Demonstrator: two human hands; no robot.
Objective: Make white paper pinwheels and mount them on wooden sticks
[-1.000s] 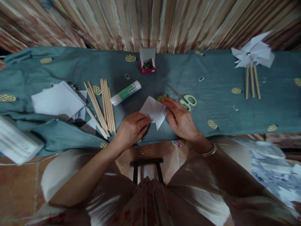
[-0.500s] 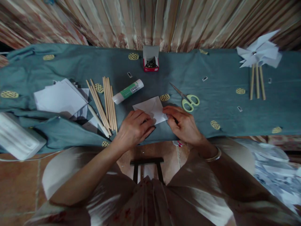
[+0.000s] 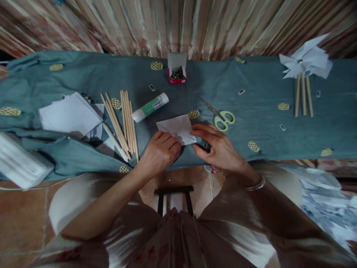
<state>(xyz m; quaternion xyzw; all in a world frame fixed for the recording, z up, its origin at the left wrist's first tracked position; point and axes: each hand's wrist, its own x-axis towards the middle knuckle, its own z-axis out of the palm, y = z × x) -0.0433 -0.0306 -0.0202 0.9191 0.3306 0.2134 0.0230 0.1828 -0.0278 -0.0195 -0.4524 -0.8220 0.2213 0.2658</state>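
A small white paper with crease lines lies on the green cloth in front of me. My left hand has its fingers curled together on the paper's lower left edge. At the paper's right edge is my right hand, thumb and forefinger apart, the fingertips touching the sheet. Just beyond my right hand lie scissors with light green handles. A green and white glue stick rests to the upper left of the paper.
Wooden sticks and a stack of white paper lie left. An open red box of small dark metal pieces stands at the back. Paper pinwheels on sticks lie far right. A white box sits at the left edge.
My right thumb has come away from the forefinger, opening the hand at the paper's right edge. My left fingers have curled closer together. The whole view has shifted slightly.
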